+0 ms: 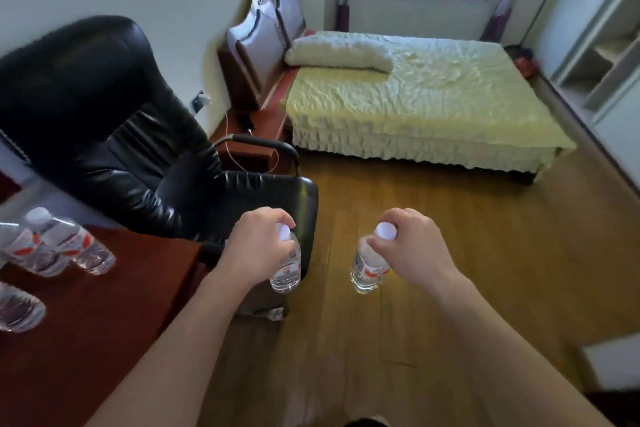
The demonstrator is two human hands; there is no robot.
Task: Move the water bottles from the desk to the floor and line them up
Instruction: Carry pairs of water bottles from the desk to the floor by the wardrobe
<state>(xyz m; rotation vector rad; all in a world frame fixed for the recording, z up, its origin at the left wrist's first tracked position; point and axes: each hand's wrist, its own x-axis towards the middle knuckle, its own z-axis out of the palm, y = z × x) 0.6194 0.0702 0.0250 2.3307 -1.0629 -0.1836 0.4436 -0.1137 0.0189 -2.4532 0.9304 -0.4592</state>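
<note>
My left hand (254,246) grips a clear water bottle (286,272) by its neck, just under the white cap, and holds it in the air beside the chair seat. My right hand (414,246) holds a second water bottle (367,269) the same way, above the wooden floor (450,236). Both bottles hang upright with red-and-white labels. On the dark red desk (86,322) at the left stand several more bottles (69,243), and another bottle (17,310) shows at the left edge.
A black leather office chair (121,135) stands between the desk and a bed (415,97) with a yellow-green cover. A low red nightstand (256,146) with a cable sits by the bed. White shelving (602,62) lines the right wall.
</note>
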